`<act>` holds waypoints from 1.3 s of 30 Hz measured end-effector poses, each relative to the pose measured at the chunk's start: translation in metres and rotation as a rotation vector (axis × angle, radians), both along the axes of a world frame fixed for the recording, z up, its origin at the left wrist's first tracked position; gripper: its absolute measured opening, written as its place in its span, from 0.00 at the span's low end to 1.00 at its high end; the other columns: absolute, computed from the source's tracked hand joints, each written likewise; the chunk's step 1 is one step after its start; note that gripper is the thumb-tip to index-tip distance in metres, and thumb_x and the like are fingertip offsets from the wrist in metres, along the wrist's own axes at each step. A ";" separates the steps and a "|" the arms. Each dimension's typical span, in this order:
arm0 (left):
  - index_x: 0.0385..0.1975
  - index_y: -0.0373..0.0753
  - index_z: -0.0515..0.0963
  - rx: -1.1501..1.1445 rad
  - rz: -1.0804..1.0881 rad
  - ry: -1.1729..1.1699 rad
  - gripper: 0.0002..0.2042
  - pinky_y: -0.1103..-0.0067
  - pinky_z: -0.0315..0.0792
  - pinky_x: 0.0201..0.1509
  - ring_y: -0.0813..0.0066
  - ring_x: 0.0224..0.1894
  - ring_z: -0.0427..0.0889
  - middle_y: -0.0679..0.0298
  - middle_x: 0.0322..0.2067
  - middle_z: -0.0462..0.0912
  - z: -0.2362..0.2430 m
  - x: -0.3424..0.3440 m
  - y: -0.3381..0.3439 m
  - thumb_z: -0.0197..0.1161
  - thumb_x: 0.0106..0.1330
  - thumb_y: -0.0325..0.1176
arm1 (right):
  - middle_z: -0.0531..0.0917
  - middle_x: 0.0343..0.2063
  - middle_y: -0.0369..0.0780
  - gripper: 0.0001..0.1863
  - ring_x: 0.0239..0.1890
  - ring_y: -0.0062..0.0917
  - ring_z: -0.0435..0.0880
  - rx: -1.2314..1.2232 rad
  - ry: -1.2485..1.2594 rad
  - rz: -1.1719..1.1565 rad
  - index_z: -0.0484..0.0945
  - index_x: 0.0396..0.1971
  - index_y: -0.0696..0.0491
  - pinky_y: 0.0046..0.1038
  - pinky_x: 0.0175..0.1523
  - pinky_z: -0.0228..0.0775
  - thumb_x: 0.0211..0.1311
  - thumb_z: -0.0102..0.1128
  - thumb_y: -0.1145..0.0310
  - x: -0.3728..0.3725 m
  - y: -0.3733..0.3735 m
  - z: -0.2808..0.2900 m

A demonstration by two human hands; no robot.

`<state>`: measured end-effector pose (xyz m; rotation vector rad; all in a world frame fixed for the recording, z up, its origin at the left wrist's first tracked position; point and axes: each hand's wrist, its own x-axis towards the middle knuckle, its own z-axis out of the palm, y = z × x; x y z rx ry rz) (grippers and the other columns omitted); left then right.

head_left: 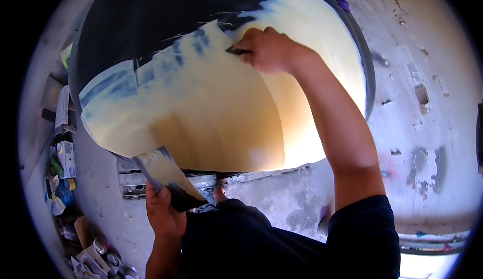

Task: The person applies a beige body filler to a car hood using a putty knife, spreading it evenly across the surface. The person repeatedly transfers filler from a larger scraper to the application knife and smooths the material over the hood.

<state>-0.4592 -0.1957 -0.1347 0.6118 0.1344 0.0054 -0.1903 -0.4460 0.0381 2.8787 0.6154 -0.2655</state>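
A large curved panel (151,12) fills the middle of the head view. Its far left part is black, and a cream, putty-like coat (211,113) covers the near and right parts, thin and streaky along the border. My right hand (269,50) is closed around a small dark spreader (234,51) against the coat, near the black area. Only the spreader's dark tip shows; my fingers hide the rest. Below the panel's near left edge, my left hand (166,206) grips a flat rectangular putty board (168,176), tilted and smeared with cream paste.
Boxes (65,158), rolls of tape (69,184) and cans (113,259) crowd the floor along the left. A slatted metal piece (133,181) lies under the panel's near edge. The concrete floor (402,93) to the right is stained and chipped.
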 end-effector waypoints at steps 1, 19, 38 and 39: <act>0.66 0.39 0.60 -0.004 -0.032 -0.022 0.23 0.67 0.68 0.66 0.66 0.62 0.73 0.59 0.60 0.72 0.000 0.001 0.000 0.53 0.72 0.26 | 0.73 0.60 0.34 0.22 0.56 0.41 0.71 0.002 0.010 -0.023 0.76 0.59 0.44 0.42 0.62 0.66 0.67 0.53 0.57 -0.015 -0.007 -0.001; 0.67 0.38 0.61 -0.013 -0.333 -0.123 0.23 0.68 0.67 0.68 0.66 0.63 0.73 0.58 0.61 0.73 0.006 0.015 -0.003 0.51 0.72 0.25 | 0.75 0.56 0.39 0.23 0.51 0.43 0.72 0.202 -0.121 -0.413 0.76 0.57 0.48 0.46 0.53 0.68 0.61 0.56 0.62 -0.244 -0.066 -0.079; 0.69 0.36 0.59 0.036 -0.454 -0.200 0.24 0.66 0.62 0.71 0.65 0.65 0.71 0.56 0.63 0.71 0.022 0.012 -0.007 0.46 0.73 0.22 | 0.72 0.57 0.34 0.25 0.55 0.41 0.69 0.415 -0.485 -0.722 0.74 0.58 0.42 0.45 0.54 0.67 0.59 0.61 0.60 -0.355 -0.052 -0.172; 0.69 0.36 0.59 0.048 -0.447 -0.198 0.24 0.66 0.62 0.71 0.65 0.65 0.71 0.56 0.63 0.71 0.021 0.013 -0.005 0.46 0.73 0.22 | 0.72 0.57 0.35 0.25 0.55 0.42 0.69 0.456 -0.519 -0.756 0.74 0.58 0.43 0.46 0.54 0.67 0.60 0.61 0.60 -0.351 -0.053 -0.169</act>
